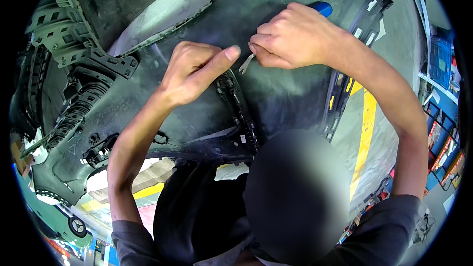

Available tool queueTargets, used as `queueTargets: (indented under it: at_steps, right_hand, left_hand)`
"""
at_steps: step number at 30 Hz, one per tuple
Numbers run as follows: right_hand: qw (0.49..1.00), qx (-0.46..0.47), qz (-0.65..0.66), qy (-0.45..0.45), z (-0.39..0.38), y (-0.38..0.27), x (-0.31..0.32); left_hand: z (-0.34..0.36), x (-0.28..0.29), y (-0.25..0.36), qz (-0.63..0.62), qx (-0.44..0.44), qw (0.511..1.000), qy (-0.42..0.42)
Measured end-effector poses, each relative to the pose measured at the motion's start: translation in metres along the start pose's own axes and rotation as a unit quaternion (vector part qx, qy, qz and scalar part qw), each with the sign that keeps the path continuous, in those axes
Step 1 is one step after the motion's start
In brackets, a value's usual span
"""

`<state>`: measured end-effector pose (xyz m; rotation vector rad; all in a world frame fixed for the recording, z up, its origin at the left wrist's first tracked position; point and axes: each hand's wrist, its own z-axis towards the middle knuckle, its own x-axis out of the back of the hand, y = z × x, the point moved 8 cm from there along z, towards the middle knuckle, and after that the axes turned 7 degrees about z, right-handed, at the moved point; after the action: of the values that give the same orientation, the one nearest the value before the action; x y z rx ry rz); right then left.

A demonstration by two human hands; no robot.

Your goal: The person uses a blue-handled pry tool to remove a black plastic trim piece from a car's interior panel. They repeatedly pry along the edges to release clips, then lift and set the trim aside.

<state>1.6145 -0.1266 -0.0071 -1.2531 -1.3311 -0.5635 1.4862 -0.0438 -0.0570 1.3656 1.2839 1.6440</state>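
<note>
A pry tool with a blue handle (322, 9) and a small forked metal tip (245, 65) is gripped in my right hand (290, 39). The tip points down and left, over the dark panel. To its left, my left hand (194, 71) is closed with the thumb stretched toward the tool. Its fingers curl over the upper end of a narrow black plastic strip (235, 101), and what they hold is hidden. The strip runs along a large dark moulded car panel (290, 103), which resembles a bumper cover and lies beneath both hands.
Black ribbed and slotted plastic parts (81, 101) sit on the left. A slotted edge strip (337, 96) borders the panel's right side. Beyond it is a floor with a yellow line (365, 123). Racks with blue bins (440, 61) stand far right. A green vehicle (54, 221) is lower left.
</note>
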Motion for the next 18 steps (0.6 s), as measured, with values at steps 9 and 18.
queueTargets:
  at_steps: [9, 18]
  right_hand:
    - [0.996, -0.075, 0.048, 0.014, -0.016, 0.026, -0.047]
    - [0.983, -0.17, 0.045, 0.06, -0.003, 0.006, -0.028]
  left_hand:
    - [-0.034, 0.04, 0.057, 0.23, -0.127, 0.965, -0.019]
    - [-0.031, 0.019, 0.013, 0.236, -0.026, 0.971, -0.038]
